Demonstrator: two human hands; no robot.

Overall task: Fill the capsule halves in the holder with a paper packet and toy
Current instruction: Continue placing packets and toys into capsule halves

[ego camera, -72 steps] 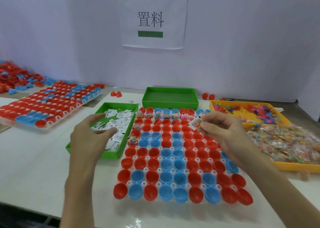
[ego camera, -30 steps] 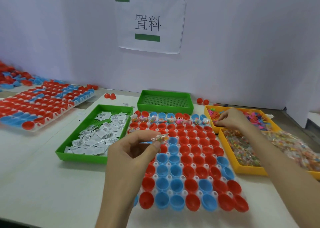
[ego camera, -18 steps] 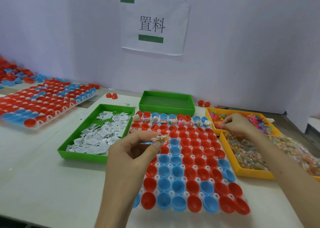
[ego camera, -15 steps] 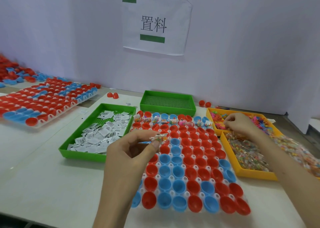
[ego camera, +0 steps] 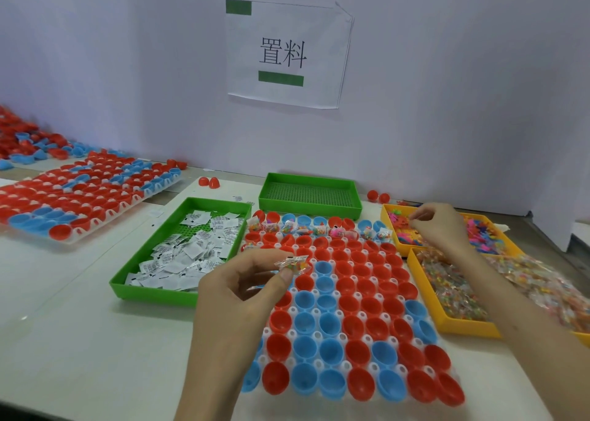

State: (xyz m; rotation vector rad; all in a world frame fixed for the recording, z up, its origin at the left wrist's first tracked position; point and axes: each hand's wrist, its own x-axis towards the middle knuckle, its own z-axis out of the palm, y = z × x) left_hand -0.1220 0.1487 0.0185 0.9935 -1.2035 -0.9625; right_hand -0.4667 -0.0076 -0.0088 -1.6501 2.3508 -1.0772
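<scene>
Pinching what? —Reader
Left hand [ego camera: 242, 288]: thumb and forefinger clamped on a clear toy packet [ego camera: 292, 262], above the holder [ego camera: 317, 335] of capsule halves [ego camera: 330, 325]. —Legend
And the right hand [ego camera: 439, 227]? —Reader
Fingers curled over the yellow tray's [ego camera: 389, 226] toys [ego camera: 479, 229]; grasp indeterminate. —Legend

- A small-parts packing bench in a workshop: a printed paper sign [ego camera: 284, 53] with Chinese characters hangs on the plain wall.
- Red and blue capsule halves [ego camera: 330, 325] sit in rows in a near holder [ego camera: 343, 337] and a far-left holder [ego camera: 95, 226].
- Bulk stock lies in bins: a green tray [ego camera: 150, 294] of paper packets [ego camera: 191, 248] and yellow trays [ego camera: 459, 326] of bagged toys [ego camera: 453, 293].
</scene>
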